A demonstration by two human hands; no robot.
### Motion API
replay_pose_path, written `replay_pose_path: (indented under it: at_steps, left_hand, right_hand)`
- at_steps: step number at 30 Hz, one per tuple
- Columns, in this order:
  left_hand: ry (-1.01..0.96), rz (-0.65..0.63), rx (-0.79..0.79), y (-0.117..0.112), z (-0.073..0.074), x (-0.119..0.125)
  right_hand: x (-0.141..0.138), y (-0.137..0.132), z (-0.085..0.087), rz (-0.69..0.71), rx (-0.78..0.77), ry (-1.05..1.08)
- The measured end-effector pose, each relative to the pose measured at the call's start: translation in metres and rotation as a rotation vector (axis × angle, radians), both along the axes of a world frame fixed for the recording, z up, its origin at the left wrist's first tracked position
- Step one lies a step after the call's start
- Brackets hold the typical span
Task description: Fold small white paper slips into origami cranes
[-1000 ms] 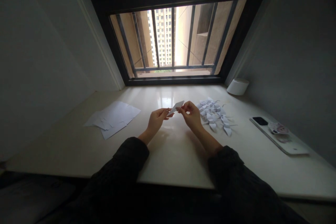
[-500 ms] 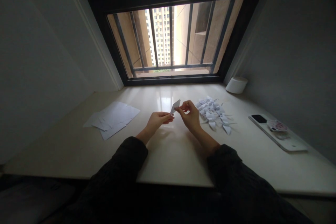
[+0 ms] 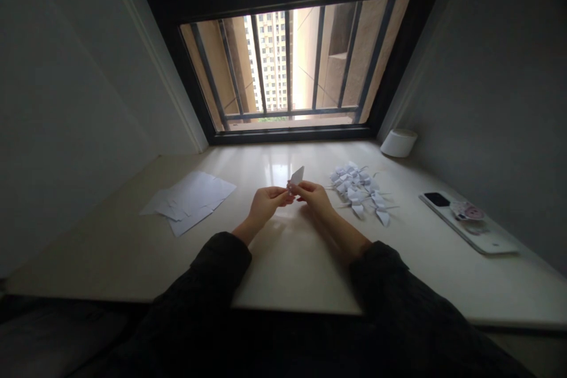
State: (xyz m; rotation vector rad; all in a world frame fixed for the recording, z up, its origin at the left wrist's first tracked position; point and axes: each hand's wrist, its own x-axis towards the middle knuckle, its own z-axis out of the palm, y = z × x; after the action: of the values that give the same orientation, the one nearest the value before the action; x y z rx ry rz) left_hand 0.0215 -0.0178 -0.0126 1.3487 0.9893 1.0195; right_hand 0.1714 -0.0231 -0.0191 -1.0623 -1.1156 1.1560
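A small folded piece of white paper (image 3: pixel 297 175) stands up between my two hands, its pointed end upward, above the middle of the pale sill. My left hand (image 3: pixel 267 203) pinches its lower part from the left. From the right, my right hand (image 3: pixel 314 195) grips it close by, fingertips almost meeting those of the left. The fingers cover the paper's lower end. Several folded white paper cranes (image 3: pixel 354 184) lie in a cluster just right of my right hand.
Loose white paper sheets (image 3: pixel 199 198) overlap on the left of the sill (image 3: pixel 292 271). At the right lies a white phone (image 3: pixel 469 224) with a round grip on its back. A white cylindrical object (image 3: pixel 399 143) stands in the far right corner, by the barred window (image 3: pixel 287 65).
My right hand has moved down and left along the folded paper, so its fingers are now close against my left fingertips. The left hand has hardly moved.
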Motion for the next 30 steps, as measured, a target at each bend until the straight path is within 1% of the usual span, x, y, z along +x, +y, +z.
replay_pose_path:
  at_steps: [1, 5, 9, 11, 17, 24, 30]
  left_hand:
    - [0.009, -0.007, 0.010, 0.000, 0.000, 0.000]
    - [0.056, -0.069, 0.001, 0.001, 0.002, -0.001]
    - [0.064, -0.128, 0.001, 0.000, 0.004, -0.001]
    - [0.064, -0.127, 0.000, 0.000, 0.002, 0.000]
    - [0.048, -0.104, -0.049, -0.001, -0.005, 0.006]
    - [-0.013, -0.089, -0.059, -0.002, -0.011, 0.011]
    - [-0.041, -0.078, -0.076, -0.002, -0.015, 0.014]
  right_hand:
    - [0.000, -0.001, -0.001, 0.017, -0.014, -0.007]
    - [0.002, -0.001, -0.002, -0.023, -0.056, 0.005]
    - [0.005, 0.001, -0.001, -0.016, -0.077, -0.004]
    - [0.004, 0.001, -0.001, -0.038, -0.062, -0.001]
    - [-0.003, -0.003, -0.002, -0.173, -0.044, 0.041]
    - [-0.008, -0.006, -0.003, -0.202, 0.000, 0.099]
    - [-0.011, -0.009, -0.001, -0.230, -0.019, 0.133]
